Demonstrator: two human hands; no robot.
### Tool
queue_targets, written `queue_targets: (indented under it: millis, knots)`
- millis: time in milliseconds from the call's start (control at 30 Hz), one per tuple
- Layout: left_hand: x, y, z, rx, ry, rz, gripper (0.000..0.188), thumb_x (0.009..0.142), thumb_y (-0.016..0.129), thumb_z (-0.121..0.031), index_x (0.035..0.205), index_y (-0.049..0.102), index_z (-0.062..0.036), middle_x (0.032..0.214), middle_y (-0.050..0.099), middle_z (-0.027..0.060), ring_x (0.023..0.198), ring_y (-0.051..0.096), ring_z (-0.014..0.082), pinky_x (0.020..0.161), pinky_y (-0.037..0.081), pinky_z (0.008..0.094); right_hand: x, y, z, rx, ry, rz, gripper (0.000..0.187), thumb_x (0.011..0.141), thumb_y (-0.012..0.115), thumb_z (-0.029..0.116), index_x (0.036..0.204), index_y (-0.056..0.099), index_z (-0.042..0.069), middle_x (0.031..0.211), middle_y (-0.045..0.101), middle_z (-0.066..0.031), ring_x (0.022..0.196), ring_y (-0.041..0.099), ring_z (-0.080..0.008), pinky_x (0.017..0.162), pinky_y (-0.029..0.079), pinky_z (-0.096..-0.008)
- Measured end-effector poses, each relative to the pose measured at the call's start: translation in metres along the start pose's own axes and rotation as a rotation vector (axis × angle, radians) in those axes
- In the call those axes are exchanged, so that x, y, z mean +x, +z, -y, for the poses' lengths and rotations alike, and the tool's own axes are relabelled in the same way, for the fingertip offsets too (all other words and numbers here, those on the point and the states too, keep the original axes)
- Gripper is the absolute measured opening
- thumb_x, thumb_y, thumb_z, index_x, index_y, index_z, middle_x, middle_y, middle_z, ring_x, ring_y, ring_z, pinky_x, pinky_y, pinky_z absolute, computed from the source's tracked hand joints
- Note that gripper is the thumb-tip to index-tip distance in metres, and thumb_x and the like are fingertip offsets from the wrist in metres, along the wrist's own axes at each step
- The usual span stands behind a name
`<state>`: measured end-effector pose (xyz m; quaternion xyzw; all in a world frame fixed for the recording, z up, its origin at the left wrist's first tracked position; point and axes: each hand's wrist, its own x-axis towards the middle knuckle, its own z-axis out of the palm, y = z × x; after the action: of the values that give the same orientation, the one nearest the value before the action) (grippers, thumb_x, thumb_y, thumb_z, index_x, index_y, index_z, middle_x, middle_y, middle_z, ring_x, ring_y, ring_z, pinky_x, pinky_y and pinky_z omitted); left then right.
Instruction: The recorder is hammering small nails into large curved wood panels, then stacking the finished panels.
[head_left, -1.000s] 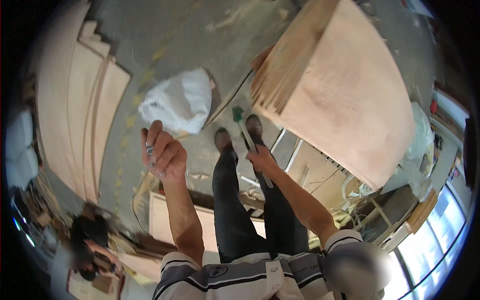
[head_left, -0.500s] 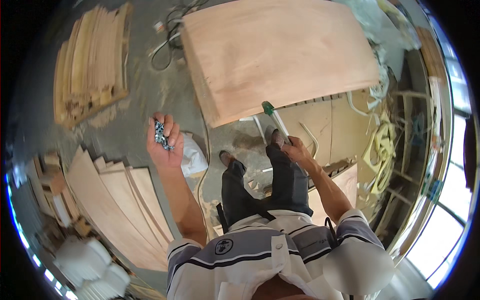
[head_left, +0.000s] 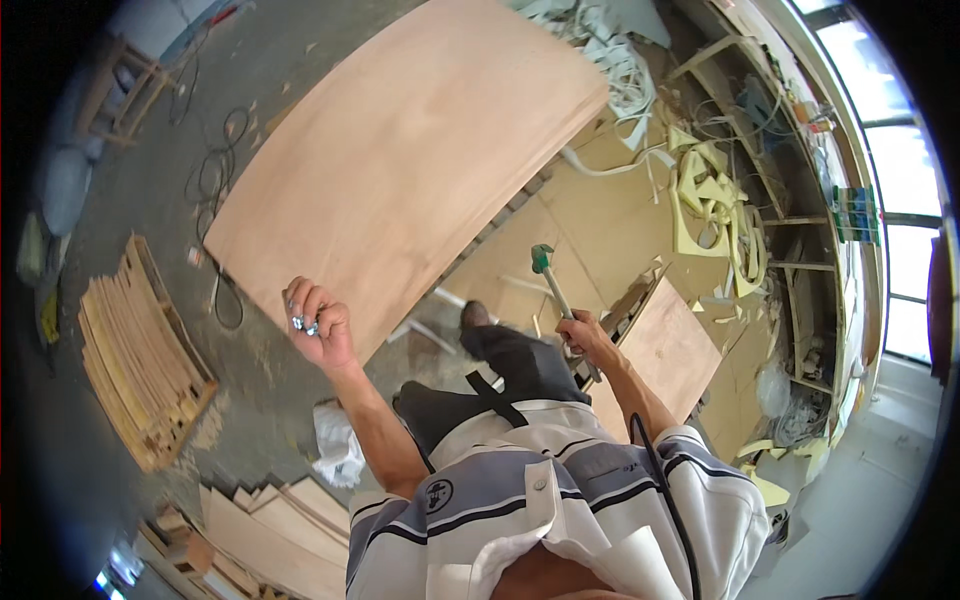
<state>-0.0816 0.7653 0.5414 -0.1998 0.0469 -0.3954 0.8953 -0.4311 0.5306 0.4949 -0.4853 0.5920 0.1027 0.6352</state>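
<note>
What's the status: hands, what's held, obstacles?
Left hand curled around metal parts. Right hand gripping hammer by its handle. Large plywood ahead.

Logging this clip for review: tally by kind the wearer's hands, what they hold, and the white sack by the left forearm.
Hands, left hand and right hand: 2
Green-headed hammer: 1
Handful of small metal pieces, too bunched to count singly: 1
White sack: 1
Total: 5
</note>
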Motion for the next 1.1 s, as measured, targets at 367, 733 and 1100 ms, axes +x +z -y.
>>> queue_targets:
  millis: [367, 733, 1100]
  knots:
    - [0.205, -0.092, 0.171, 0.022, -0.185, -0.242, 0.016, 0.097, 0.040, -0.013, 0.084, 0.046, -0.0046, 0.073, 0.047, 0.0045, 0.061, 0.045, 0.0133, 0.038, 0.036, 0.0207, 0.059, -0.176, 0.096, 0.273, -0.087, -0.068, 0.013, 0.078, 0.057, 0.011, 0.073, 0.046, 0.006, 0.060, 0.042, 0.0014, 0.043, 0.032, -0.0055, 0.037, 0.022, -0.0230]
    - [0.302, -0.265, 0.307, 0.587, -0.221, -0.743, 0.024, 0.098, 0.047, -0.026, 0.092, 0.056, -0.0045, 0.078, 0.054, 0.0071, 0.065, 0.051, 0.0147, 0.042, 0.042, 0.0201, 0.240, -0.371, 0.222, 0.181, -0.009, -0.062, 0.015, 0.084, 0.060, 0.015, 0.077, 0.049, 0.008, 0.061, 0.044, 0.0027, 0.042, 0.033, -0.0042, 0.036, 0.024, -0.0221]
    - [0.420, -0.301, 0.465, 0.641, -0.482, -0.812, 0.026, 0.095, 0.054, -0.032, 0.086, 0.056, -0.0073, 0.069, 0.048, 0.0013, 0.056, 0.044, 0.0090, 0.040, 0.033, 0.0174, 0.415, -0.520, 0.385, -0.230, -0.415, -0.356, 0.031, 0.081, 0.068, 0.029, 0.076, 0.059, 0.000, 0.060, 0.056, -0.0057, 0.052, 0.052, -0.0132, 0.048, 0.042, -0.0295]
